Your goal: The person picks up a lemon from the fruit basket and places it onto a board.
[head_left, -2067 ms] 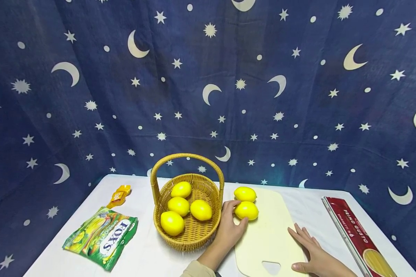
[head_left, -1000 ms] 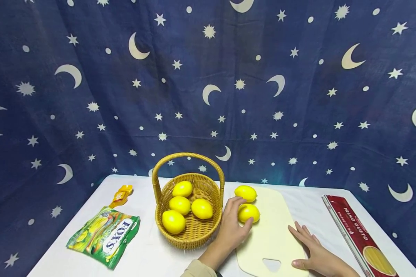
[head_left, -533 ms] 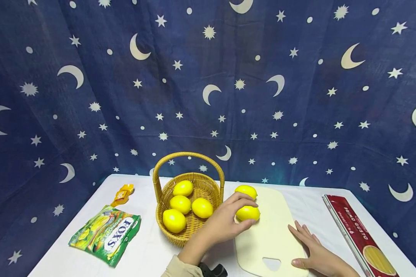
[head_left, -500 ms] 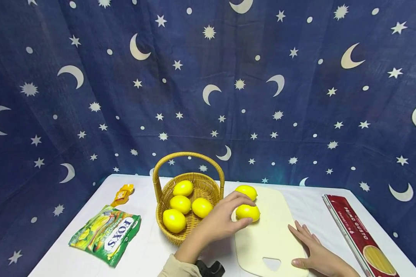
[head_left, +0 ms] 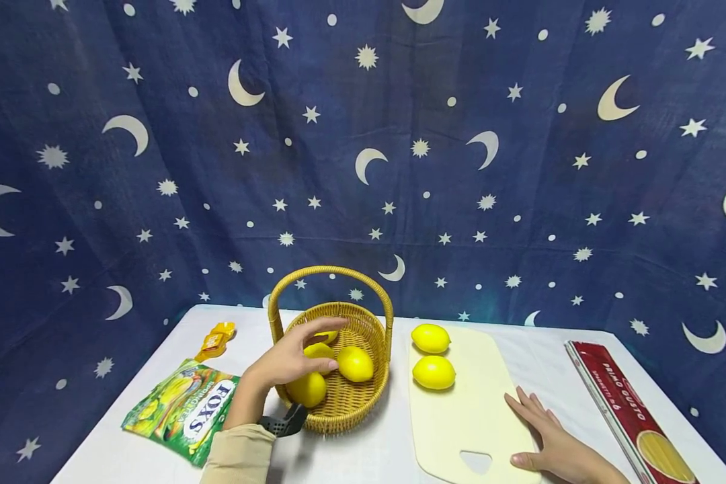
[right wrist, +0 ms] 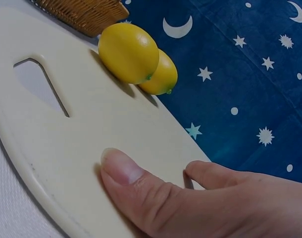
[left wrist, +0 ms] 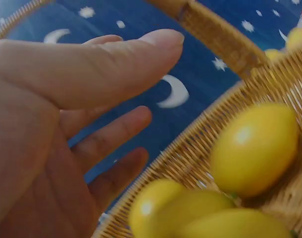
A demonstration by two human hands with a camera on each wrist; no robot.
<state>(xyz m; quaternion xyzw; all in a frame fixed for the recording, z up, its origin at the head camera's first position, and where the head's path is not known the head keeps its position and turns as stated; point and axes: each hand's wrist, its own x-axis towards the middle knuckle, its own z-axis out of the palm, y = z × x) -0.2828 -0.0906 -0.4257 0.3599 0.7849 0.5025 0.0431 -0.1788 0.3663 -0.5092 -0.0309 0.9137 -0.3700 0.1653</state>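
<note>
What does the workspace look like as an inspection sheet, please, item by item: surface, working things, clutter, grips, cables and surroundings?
Surface: white cloth.
Job's things: basket with at least four lemons; board with two lemons.
Clutter: green packet and orange packet at left; red pack at right.
Grips: left grip over the basket, holding nothing; right grip at the board's right edge.
Cables: nothing seen.
Surroundings: patterned blue curtain behind.

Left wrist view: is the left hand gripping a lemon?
No, the left hand has its fingers loosely extended with nothing gripped in them, and the nearest lemons lie in the basket.
</note>
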